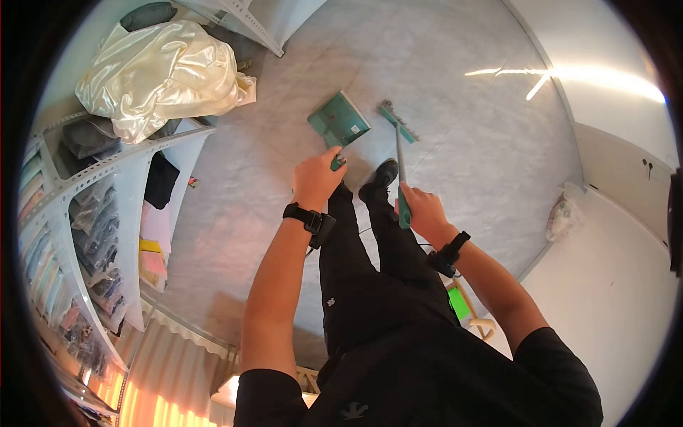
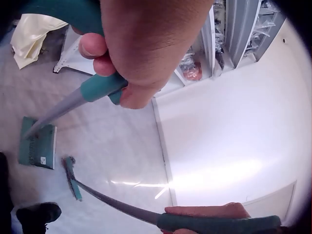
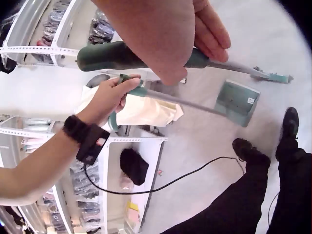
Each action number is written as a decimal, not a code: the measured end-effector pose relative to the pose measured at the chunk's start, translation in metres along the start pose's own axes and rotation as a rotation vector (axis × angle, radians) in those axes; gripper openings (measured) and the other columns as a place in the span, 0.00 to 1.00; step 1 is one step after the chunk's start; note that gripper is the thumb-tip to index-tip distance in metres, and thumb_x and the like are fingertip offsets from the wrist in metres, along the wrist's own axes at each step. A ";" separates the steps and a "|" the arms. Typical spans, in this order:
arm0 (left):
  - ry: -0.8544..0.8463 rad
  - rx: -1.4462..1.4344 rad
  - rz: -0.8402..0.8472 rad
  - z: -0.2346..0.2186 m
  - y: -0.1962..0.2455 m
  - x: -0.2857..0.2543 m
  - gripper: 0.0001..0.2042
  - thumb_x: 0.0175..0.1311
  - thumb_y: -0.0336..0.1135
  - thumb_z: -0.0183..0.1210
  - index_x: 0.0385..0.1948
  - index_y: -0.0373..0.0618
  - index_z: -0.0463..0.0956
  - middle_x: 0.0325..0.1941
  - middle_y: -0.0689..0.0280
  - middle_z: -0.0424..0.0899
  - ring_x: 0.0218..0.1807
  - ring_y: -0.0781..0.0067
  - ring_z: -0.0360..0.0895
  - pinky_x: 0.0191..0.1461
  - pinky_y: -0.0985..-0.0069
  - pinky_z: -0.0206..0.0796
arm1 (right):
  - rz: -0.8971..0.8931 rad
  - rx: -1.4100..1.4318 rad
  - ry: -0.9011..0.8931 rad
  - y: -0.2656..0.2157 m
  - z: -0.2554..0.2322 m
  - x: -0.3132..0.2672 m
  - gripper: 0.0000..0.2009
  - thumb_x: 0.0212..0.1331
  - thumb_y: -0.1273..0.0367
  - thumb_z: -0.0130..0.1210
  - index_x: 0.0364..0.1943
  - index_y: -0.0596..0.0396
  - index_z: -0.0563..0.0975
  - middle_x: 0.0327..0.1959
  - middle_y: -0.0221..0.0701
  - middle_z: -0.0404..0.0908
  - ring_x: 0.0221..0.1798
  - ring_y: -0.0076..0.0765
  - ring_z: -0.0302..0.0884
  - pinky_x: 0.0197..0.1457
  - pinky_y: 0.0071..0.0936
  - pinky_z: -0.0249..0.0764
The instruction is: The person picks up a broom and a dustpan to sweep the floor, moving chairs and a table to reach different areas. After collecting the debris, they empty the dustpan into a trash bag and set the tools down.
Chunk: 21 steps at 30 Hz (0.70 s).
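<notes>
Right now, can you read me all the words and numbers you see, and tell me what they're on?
No words or numbers can be read.
White sticker on the green dustpan: too small to read.
Emblem on the black shirt: a shape, no readable letters.
Pale mark on the trousers: too small to read.
</notes>
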<state>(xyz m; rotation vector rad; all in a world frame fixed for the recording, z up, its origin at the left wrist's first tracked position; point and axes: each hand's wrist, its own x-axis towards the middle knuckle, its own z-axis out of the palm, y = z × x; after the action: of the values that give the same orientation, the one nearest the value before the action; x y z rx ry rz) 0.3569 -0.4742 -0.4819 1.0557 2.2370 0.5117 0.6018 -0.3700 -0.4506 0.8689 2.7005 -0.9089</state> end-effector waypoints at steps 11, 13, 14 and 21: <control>-0.047 -0.029 -0.035 0.005 0.003 -0.007 0.17 0.57 0.46 0.57 0.47 0.56 0.80 0.33 0.57 0.84 0.36 0.53 0.81 0.38 0.60 0.72 | -0.089 0.126 -0.141 -0.030 -0.057 -0.025 0.20 0.55 0.66 0.58 0.51 0.59 0.72 0.31 0.41 0.79 0.32 0.50 0.79 0.33 0.41 0.74; -0.040 -0.025 -0.052 0.004 0.002 -0.007 0.17 0.57 0.46 0.57 0.47 0.55 0.80 0.33 0.57 0.84 0.36 0.53 0.81 0.38 0.61 0.72 | 0.012 0.202 -0.137 -0.031 -0.090 -0.027 0.18 0.53 0.69 0.60 0.48 0.59 0.75 0.36 0.42 0.81 0.35 0.49 0.81 0.37 0.37 0.77; -0.038 -0.027 -0.053 0.004 0.002 -0.008 0.17 0.57 0.46 0.57 0.47 0.55 0.80 0.33 0.57 0.84 0.36 0.53 0.81 0.38 0.61 0.72 | 0.011 0.199 -0.138 -0.025 -0.101 -0.033 0.18 0.53 0.69 0.60 0.48 0.59 0.75 0.36 0.42 0.81 0.35 0.49 0.81 0.37 0.37 0.77; 0.028 -0.022 -0.043 0.004 -0.005 -0.019 0.16 0.58 0.45 0.60 0.47 0.55 0.80 0.31 0.60 0.84 0.34 0.54 0.81 0.36 0.64 0.71 | 0.211 0.218 0.197 -0.016 -0.151 -0.052 0.13 0.52 0.76 0.60 0.44 0.62 0.79 0.30 0.43 0.82 0.32 0.44 0.83 0.36 0.28 0.76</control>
<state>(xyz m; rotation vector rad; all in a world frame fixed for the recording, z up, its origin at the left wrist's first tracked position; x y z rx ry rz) 0.3667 -0.4920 -0.4812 0.9928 2.2678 0.5348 0.6396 -0.3148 -0.3045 1.3247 2.6314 -1.1372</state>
